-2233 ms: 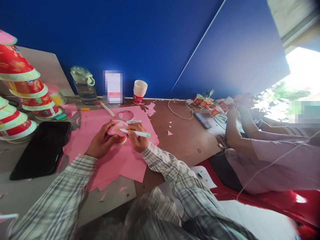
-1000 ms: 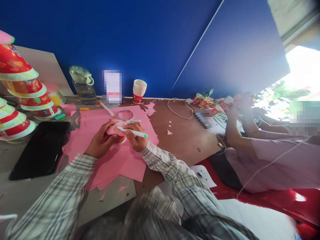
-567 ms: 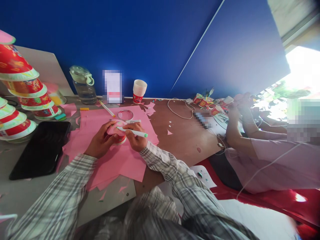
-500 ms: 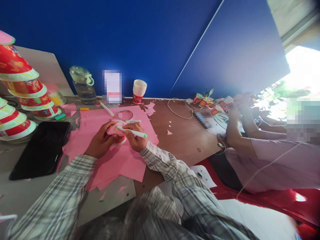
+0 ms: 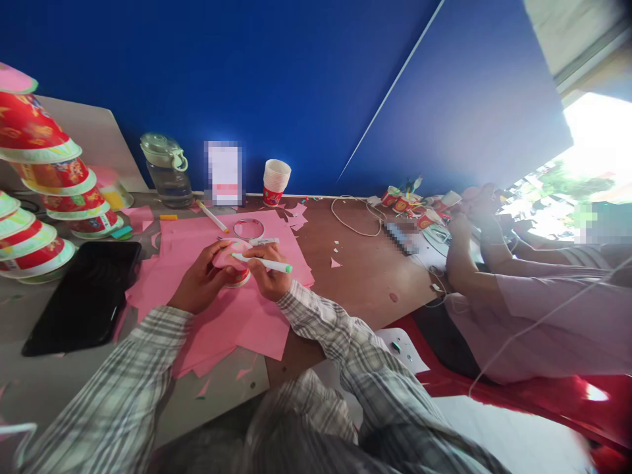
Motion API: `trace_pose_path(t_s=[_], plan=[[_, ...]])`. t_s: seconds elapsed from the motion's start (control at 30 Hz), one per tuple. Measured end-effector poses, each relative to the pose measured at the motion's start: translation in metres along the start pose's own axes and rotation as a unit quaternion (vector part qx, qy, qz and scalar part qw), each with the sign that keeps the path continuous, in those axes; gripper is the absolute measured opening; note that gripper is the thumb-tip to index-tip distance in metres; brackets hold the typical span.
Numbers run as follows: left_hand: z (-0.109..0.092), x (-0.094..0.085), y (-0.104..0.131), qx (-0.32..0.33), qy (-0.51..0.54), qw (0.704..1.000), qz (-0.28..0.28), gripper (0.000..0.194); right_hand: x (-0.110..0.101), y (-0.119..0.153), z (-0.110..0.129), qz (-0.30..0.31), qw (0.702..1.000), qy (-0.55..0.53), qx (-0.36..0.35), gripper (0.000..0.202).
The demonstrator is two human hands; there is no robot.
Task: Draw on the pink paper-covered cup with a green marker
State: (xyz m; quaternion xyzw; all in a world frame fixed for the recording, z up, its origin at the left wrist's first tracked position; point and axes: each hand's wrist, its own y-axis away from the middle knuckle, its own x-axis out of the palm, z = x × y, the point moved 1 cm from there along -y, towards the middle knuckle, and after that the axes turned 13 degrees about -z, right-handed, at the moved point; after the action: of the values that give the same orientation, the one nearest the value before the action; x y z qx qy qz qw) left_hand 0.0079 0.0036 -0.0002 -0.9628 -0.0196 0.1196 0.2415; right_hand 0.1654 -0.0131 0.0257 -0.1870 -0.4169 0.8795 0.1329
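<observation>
My left hand (image 5: pixel 203 280) is closed around a red paper cup (image 5: pixel 239 279) whose top is covered by a piece of pink paper (image 5: pixel 226 257). A white marker pen (image 5: pixel 270 264) with a green end is gripped in my right hand (image 5: pixel 269 271), its tip against the pink paper. Both hands are over a stack of pink paper sheets (image 5: pixel 207 342). A roll of tape (image 5: pixel 248 228) lies just beyond my fingers, and a second marker with an orange end (image 5: pixel 213 217) rests on the sheets farther left.
At left are stacked red paper cups (image 5: pixel 83 184) and a black phone (image 5: pixel 81 296). Along the blue partition stand a water bottle (image 5: pixel 168 172), a blurred-out phone-like screen (image 5: pixel 224 172) and nested cups (image 5: pixel 275 181). A co-worker's arm (image 5: pixel 461 250) reaches over the table at right.
The view has shifted slightly. My hands keep their hold on the cup and the marker, with hardly any visible movement of the pen over the pink paper.
</observation>
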Motion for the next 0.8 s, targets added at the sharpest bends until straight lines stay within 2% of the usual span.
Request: trace_pose_path(t_s=[0.3,0.6,0.8], plan=[[-0.0024,0.0000,-0.0003,-0.013,-0.007,1.000,0.000,0.056,-0.0004,-0.0006,0.0013,0.003,1.000,0.007,0.014,0.020],[-0.0018,-0.0011,-0.0001,0.001,-0.026,1.000,-0.005,0.055,-0.0015,-0.0008,0.0006,0.005,1.000,0.007,0.024,0.020],[-0.0019,-0.0009,0.0002,-0.009,-0.019,1.000,0.000,0.055,-0.0019,-0.0015,0.0015,0.001,1.000,-0.011,0.004,0.020]])
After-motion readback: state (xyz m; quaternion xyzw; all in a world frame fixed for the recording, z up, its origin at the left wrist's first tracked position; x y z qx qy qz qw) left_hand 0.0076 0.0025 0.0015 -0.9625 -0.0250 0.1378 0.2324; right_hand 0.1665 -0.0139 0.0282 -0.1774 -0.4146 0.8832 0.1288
